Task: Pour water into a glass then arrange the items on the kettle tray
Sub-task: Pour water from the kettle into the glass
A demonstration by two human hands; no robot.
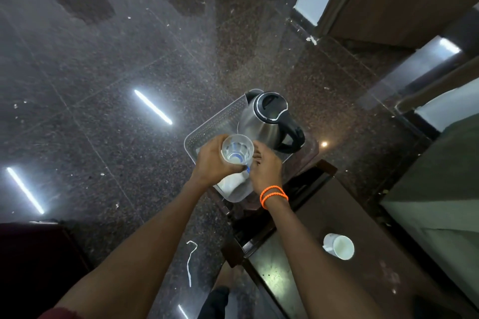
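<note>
- A clear drinking glass [237, 149] is held upright above the near half of a clear plastic tray [207, 125], seen from straight overhead. The left hand [212, 160] wraps its fingers around the side of the glass.
- The glass looks thin, smooth and breakable, and probably light. It may have a little water in the bottom, but that is hard to tell. Gripping around the middle of the wall, as the left hand does, seems the safest hold; wet glass could slip.
- The right hand [265, 167], with two orange bands [274, 195] on its wrist, sits just beside the glass. Its fingers curl toward something low under the glass, where a small blue part shows. Whether it grips anything cannot be told.
- A white cloth or paper [232, 181] lies in the near end of the tray, under both hands.
- A steel kettle [267, 122] with a black lid and black handle stands in the far half of the tray, just beside the glass. It is the nearest thing to bump when setting the glass down.
- The tray rests on a small dark stand over a dark speckled floor [103, 72].
- A white mug [339, 246] stands well apart on a dark table [298, 280] to the right.
</note>
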